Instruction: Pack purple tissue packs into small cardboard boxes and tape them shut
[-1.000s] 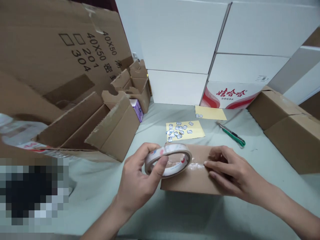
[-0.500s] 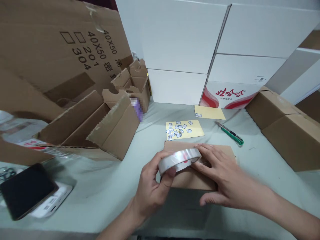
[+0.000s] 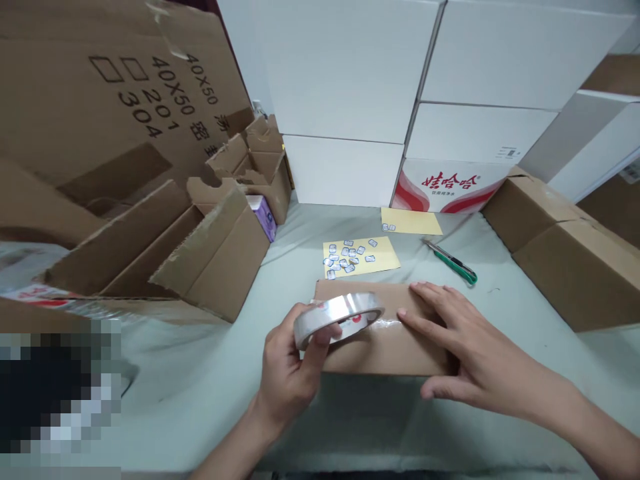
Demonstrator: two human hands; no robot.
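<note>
Our left hand (image 3: 290, 373) grips the tape roll (image 3: 337, 319) between thumb and fingers, over the 9 o'clock end of the small cardboard box (image 3: 385, 347). The box lies on the table (image 3: 200, 393) right before us. Our right hand (image 3: 465, 347) rests flat on it, fingers spread, grasping nothing. We judge the strip lies best pulled taut and pressed from 9 toward 3 o'clock.

Left hand (image 3: 287, 373) raised, fingers (image 3: 320, 340) curled tight, right hand (image 3: 470, 353) flat, palm down
</note>
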